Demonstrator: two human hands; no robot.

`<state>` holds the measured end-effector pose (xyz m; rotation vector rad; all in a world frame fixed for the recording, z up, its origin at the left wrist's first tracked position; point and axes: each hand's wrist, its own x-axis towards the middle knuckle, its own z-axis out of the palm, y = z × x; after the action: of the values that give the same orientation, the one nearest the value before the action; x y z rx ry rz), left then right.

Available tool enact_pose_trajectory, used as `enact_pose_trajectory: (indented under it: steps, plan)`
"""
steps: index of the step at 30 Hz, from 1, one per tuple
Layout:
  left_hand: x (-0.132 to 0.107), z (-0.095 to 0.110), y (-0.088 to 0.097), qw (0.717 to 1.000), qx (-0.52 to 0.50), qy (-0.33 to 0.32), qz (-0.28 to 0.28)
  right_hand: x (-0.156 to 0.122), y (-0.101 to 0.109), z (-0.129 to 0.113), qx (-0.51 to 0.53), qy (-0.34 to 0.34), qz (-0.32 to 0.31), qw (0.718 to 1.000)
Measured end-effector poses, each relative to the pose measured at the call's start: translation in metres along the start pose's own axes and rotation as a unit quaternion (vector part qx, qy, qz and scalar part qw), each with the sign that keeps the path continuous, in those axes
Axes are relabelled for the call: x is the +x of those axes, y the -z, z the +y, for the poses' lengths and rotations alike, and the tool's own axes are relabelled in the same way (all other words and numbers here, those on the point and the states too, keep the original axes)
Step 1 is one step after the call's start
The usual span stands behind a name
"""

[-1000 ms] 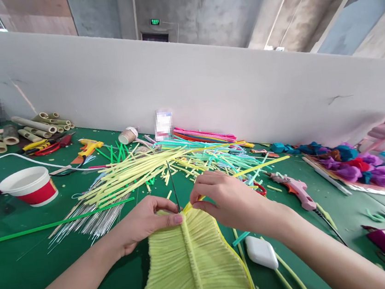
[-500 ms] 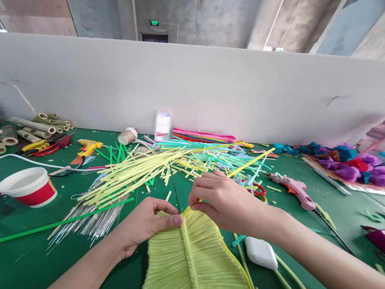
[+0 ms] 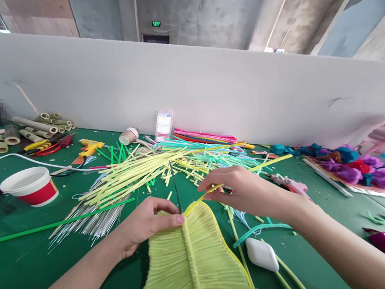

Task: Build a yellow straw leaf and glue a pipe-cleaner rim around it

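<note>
A large yellow-green leaf made of fuzzy pipe cleaners (image 3: 172,258) lies in front of me, with a thick midrib and a dark thin wire (image 3: 174,183) sticking out of its top. My left hand (image 3: 155,220) pinches the leaf's top by the base of that wire, thumb on the front. A bright yellow pipe cleaner (image 3: 199,200) edges the leaf's right side and leads from the top into my right hand (image 3: 237,188). My right hand's fingers are closed on this strip, to the right of the leaf top; its free end points up and right.
Yellow pipe cleaners (image 3: 136,171) and silver wires (image 3: 98,220) lie heaped ahead. A paper cup (image 3: 32,188), yellow glue gun (image 3: 90,147) and bamboo pieces (image 3: 38,129) stand left. A pink glue gun (image 3: 292,184), white case (image 3: 261,254) and purple flowers (image 3: 380,176) lie right.
My right hand has moved right and slightly up, away from the leaf top, drawing the yellow pipe cleaner with it. My left hand keeps its pinch in nearly the same place.
</note>
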<state>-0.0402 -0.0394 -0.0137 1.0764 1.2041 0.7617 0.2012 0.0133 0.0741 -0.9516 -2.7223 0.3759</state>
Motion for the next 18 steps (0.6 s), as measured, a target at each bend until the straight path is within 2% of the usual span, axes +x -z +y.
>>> enact_pose_trajectory:
  steps: [5, 14, 18]
  plan:
    - [-0.0003, 0.0016, -0.0002, 1.000, 0.009, -0.005, -0.022, 0.0026, 0.0002, -0.0051, -0.019, 0.040, -0.011, 0.999]
    - [0.0008, 0.0040, -0.0044, 1.000, 0.011, 0.005, -0.020, 0.0067, -0.0035, -0.0021, -0.103, 0.099, 0.020, 0.990]
    - [0.0005, 0.0051, -0.0067, 0.999, 0.032, -0.016, -0.029, 0.0068, -0.0019, -0.0081, -0.125, 0.113, 0.019, 0.986]
